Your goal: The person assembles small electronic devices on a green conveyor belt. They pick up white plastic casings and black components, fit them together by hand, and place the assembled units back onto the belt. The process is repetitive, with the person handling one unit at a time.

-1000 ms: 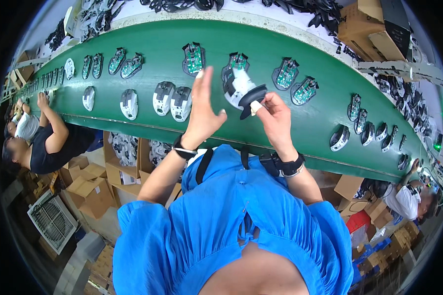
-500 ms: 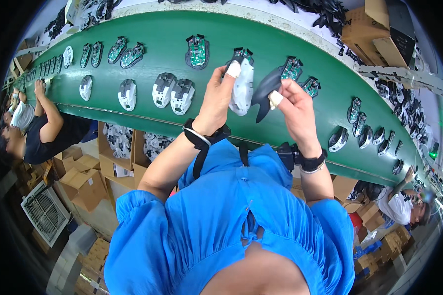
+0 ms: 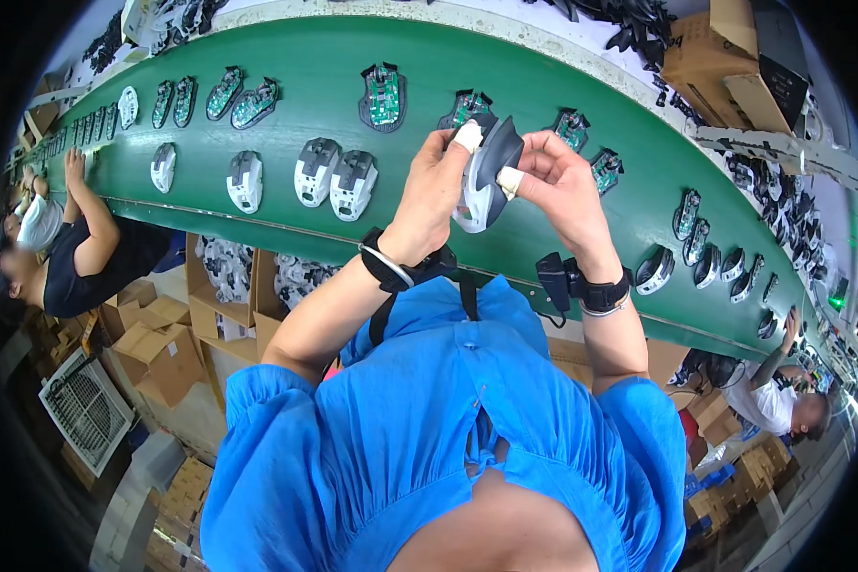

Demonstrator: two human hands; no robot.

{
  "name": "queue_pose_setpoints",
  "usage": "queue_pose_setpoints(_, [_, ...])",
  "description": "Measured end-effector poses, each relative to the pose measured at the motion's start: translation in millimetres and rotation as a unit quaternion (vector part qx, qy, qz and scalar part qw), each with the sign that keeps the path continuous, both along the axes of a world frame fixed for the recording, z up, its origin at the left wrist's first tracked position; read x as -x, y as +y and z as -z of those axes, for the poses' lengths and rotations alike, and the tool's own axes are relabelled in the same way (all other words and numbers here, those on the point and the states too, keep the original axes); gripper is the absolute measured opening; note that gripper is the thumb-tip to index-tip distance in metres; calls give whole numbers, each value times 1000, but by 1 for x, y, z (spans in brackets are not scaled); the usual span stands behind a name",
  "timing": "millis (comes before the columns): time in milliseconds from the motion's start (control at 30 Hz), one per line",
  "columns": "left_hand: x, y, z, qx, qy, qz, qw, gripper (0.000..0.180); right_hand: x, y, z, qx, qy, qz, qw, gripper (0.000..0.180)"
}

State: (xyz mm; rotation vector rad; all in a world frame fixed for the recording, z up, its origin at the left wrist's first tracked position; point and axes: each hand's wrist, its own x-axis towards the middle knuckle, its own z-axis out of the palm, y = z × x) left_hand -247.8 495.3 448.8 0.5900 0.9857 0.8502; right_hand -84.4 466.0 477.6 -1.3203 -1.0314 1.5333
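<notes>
belt (image 3: 305, 105): green, smooth, edges bowed by the lens; largest item logged.

carton (image 3: 701, 67): brown, flaps open, beyond the belt's far edge toward the right.

left hand (image 3: 429, 195): above the middle of the belt. thumb and fingers clamped on the shell, from its left side.

right hand (image 3: 564, 186): also above mid-belt. thumb and bent fingers clamped on the cover, thumb at its near edge, fingers round its right side.

shell (image 3: 480, 202): held over the middle of the belt, tilted, narrow end toward the belt's near edge. white, rounded, its lower end curving into a pale rim; the upper part is largely hidden by the hand and the cover.

cover (image 3: 500, 153): dark grey to black, matte, smoothly curved, tapering. lies against the shell's right side, over the belt; cannot tell whether the two are joined.

mice (image 3: 316, 172): white with dark grey tops, side by side on the belt, left of its middle.

boards (image 3: 385, 100): green circuitry on dark bases, along the belt's far half.

caps (image 3: 467, 135): white, one on each thumb tip, above the belt.
</notes>
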Motion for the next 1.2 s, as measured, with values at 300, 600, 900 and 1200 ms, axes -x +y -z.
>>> queue_pose_setpoints(300, [16, -14, 3, -187, 92, 82, 975, 92, 7, -3, -2, 70, 171, 35, 982, 19])
queue_pose_setpoints(600, [31, 1, -20, -209, 76, 136, 965, 77, 20, -8, -1, -8, 122, 31, 992, 17])
queue_pose_setpoints(900, [30, -12, -31, -188, 30, 107, 976, 79, 28, -18, -19, 25, 168, 122, 978, 14])
queue_pose_setpoints(1200, [27, 2, -17, -222, 102, 141, 959, 68, 19, -17, -1, 25, 185, 108, 977, 20])
